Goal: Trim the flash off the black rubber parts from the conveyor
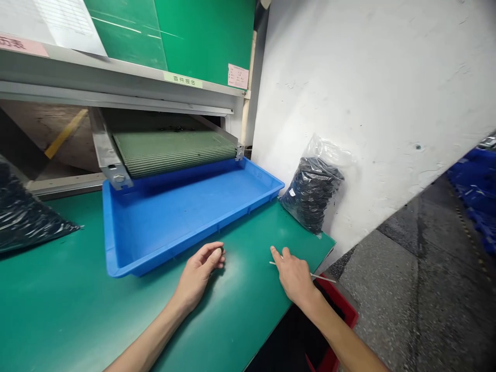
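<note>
"What do the hands have?"

"The left hand [197, 274] is curled shut on a small dark bit [220, 251], just beside the blue tray [110, 232]. The right hand [294, 276] sits over a thin white stick [321, 276], fingers apart. I can't tell if it grips it."

"What's around them?"

"They're over the green bench [240, 294]. A ribbed green belt [174, 152] hangs above the tray. On the right, a clear bag of black pieces [312, 194] leans on the white wall [368, 88]."
</note>
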Demonstrator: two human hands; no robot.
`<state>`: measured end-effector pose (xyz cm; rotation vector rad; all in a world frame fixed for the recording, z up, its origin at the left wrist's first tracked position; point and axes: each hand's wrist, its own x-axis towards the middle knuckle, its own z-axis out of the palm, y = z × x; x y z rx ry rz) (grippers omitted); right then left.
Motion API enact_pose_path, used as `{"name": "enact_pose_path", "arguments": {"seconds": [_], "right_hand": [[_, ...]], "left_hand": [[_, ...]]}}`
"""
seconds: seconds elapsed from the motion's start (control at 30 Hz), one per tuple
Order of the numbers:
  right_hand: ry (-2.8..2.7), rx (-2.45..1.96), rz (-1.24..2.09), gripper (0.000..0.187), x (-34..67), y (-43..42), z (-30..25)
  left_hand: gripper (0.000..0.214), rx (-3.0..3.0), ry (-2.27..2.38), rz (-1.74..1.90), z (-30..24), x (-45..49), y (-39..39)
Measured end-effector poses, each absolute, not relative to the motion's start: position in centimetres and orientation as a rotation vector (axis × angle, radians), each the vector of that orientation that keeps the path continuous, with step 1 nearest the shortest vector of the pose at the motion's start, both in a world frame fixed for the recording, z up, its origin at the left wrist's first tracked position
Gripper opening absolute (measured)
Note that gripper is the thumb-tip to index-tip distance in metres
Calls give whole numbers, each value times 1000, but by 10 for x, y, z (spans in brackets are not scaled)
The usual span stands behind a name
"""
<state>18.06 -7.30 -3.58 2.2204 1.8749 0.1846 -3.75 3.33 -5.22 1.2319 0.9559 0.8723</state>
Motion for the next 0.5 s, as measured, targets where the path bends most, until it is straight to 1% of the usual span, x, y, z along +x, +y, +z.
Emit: {"name": "enact_pose_path", "arguments": {"seconds": [0.23,0.3,0.33,0.43,0.5], "right_hand": [[1595,2349,304,62,253,-144,-53],[1541,2439,360,54,273,-164,-63],[1504,2496,371,47,282,-173,-68],[1393,2666,315,25,303,-188,-78],[1366,2747,291,18,310,-188,-79]], "left_hand": [[51,1309,1020,877,-48,-35,31],[52,1332,1044,877,-46,-34,30],[52,1344,1056,876,-45,-33,29],[51,1389,1082,862,-43,-31,28],[50,1417,1091,849,-42,-30,28]]}}
